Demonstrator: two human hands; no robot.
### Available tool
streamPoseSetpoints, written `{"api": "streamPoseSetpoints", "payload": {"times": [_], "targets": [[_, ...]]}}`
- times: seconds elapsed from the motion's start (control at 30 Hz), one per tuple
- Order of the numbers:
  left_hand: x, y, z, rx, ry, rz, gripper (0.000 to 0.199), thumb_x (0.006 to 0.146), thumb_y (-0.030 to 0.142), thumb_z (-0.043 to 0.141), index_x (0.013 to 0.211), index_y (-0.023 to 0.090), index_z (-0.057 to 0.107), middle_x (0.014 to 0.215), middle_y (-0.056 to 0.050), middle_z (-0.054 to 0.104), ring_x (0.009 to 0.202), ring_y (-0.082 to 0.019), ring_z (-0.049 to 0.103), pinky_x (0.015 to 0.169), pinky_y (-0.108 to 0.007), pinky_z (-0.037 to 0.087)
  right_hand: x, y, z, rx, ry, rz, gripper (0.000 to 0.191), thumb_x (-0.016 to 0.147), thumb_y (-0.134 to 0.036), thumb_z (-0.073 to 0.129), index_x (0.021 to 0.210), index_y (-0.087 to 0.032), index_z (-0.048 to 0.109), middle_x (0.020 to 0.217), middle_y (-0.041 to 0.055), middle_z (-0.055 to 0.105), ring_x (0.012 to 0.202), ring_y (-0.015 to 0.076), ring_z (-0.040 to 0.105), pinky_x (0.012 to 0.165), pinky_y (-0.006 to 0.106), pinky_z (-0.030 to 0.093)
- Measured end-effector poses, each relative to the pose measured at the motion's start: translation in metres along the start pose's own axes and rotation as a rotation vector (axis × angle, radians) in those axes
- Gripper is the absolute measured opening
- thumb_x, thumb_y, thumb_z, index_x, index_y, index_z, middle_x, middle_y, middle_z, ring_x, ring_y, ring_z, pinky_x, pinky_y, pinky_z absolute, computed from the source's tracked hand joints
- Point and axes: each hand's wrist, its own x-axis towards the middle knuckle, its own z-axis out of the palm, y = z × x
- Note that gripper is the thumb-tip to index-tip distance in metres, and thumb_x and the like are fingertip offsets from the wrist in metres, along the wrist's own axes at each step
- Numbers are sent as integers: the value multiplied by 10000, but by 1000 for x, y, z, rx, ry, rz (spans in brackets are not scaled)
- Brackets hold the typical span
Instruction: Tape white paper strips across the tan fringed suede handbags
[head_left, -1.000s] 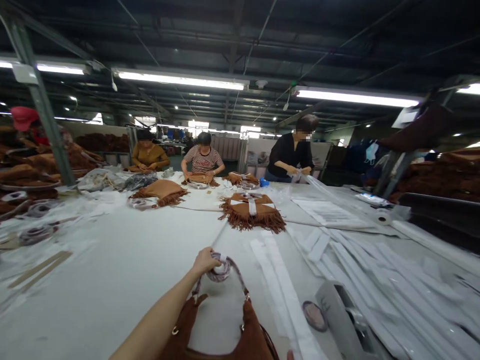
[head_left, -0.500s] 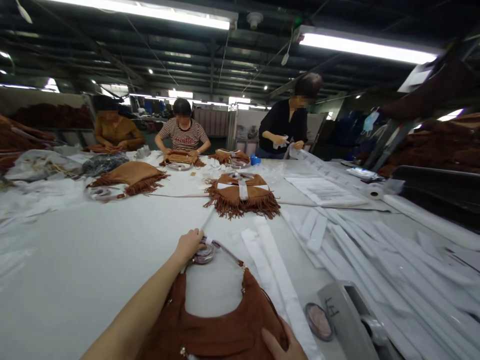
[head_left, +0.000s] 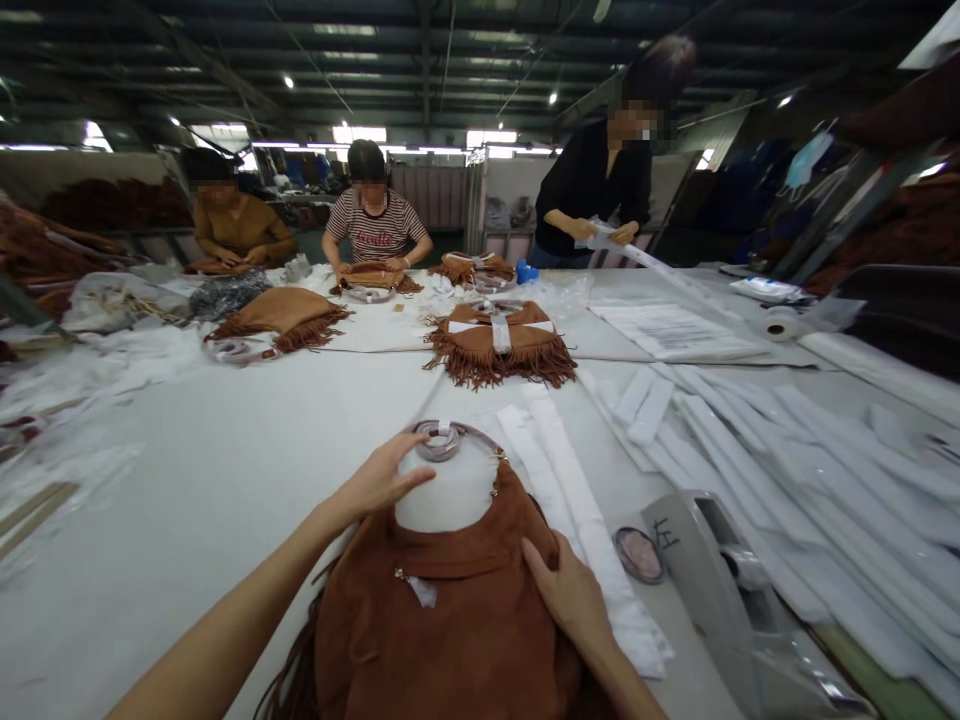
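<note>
A brown suede handbag (head_left: 442,610) with fringe at its left side lies in front of me, its zip pull (head_left: 414,585) wrapped in white. Its wrapped strap (head_left: 480,437) arches away from me, with a coiled strap (head_left: 437,440) at the top. My left hand (head_left: 386,470) is beside the coil, thumb and fingers apart, the fingertips at the strap's left side. My right hand (head_left: 566,590) grips the bag's right edge, thumb on the front panel and fingers behind it.
White padded strips (head_left: 577,510) lie right of the bag. A grey tape dispenser (head_left: 712,580) and a tape roll (head_left: 639,555) sit nearby, with white strips (head_left: 750,480) beyond. A fringed bag (head_left: 499,345) lies ahead. Across the table, three people handle bags and wrapping.
The handbag shows more of its front now. My left hand has loosened from the coiled strap, its fingers spreading. My right hand has moved up the bag's edge. The camera view has tilted down.
</note>
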Motion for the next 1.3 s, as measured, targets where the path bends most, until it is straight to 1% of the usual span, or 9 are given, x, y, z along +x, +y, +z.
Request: {"api": "streamPoseSetpoints", "payload": {"times": [0.07, 0.2, 0.3, 0.4, 0.53, 0.67, 0.87, 1.07, 1.3], "targets": [[-57, 19, 5, -84, -66, 105, 520, 859, 476, 563, 1319, 255, 463, 1337, -72, 514, 1192, -232, 502, 1022, -389, 428, 5, -2, 0, -23, 2, -17, 611, 858, -613, 392, 1244, -145, 469, 1034, 161, 666, 988, 319, 624, 823, 409, 461], [-160, 32, 42, 30, -109, 141, 828, 711, 573, 685, 1416, 344, 317, 1476, -73, 361, 1349, -340, 316, 1097, -607, 246, 15, -15, -6, -49, 15, -73, 604, 863, -605, 407, 1207, -118, 506, 996, 161, 671, 967, 311, 629, 822, 398, 466], [-215, 18, 65, 149, 169, -65, 721, 779, 490, 639, 1406, 288, 345, 1478, -110, 347, 1342, -353, 321, 1056, -617, 309, 6, -22, -19, -55, 61, -92, 686, 881, -585, 390, 1322, -59, 396, 1131, 219, 612, 1070, 318, 580, 892, 414, 441], [-263, 4, 83, 132, 547, -224, 486, 866, 418, 539, 1296, 208, 458, 1271, -116, 555, 1154, -264, 532, 946, -444, 479, -36, -15, -28, -38, 310, -223, 680, 877, -565, 404, 1350, -76, 375, 1233, 225, 545, 1149, 326, 516, 962, 457, 399], [-308, 19, 125, 150, 704, -88, 158, 846, 275, 598, 1000, 241, 606, 878, -24, 668, 818, -174, 618, 784, -309, 501, -126, 15, -7, 165, 459, -416, 414, 887, -520, 412, 1060, -194, 600, 964, 91, 668, 843, 219, 633, 798, 343, 504], [-301, 55, 166, 278, 644, -94, 211, 835, 323, 606, 1015, 219, 640, 949, -70, 657, 879, -217, 597, 797, -356, 474, -183, 34, 35, 217, 364, -375, 522, 877, -504, 445, 1287, -179, 453, 668, -11, 613, 542, 163, 586, 553, 276, 498], [-265, 81, 174, 395, 378, -379, 336, 865, 311, 508, 1135, 134, 602, 1216, -197, 513, 1128, -349, 439, 890, -485, 406, -190, 25, 64, -119, 372, -410, 362, 866, -429, 461, 1114, -176, 535, 962, 126, 626, 876, 261, 616, 768, 375, 510], [-251, 78, 175, 392, 308, -391, 231, 891, 200, 425, 962, 235, 641, 1021, -102, 577, 963, -268, 511, 862, -428, 395, -179, 19, 93, -434, 367, -462, 175, 859, -238, 479, 982, -161, 577, 959, 164, 602, 922, 309, 576, 813, 443, 456], [-248, 44, 117, 72, 71, -260, 276, 954, 190, 268, 990, 228, 539, 882, -40, 648, 780, -175, 626, 674, -261, 431, -159, 17, 36, -3, 22, -563, 260, 941, -223, 292, 881, -189, 543, 744, 60, 627, 668, 182, 597, 641, 280, 427]]}}
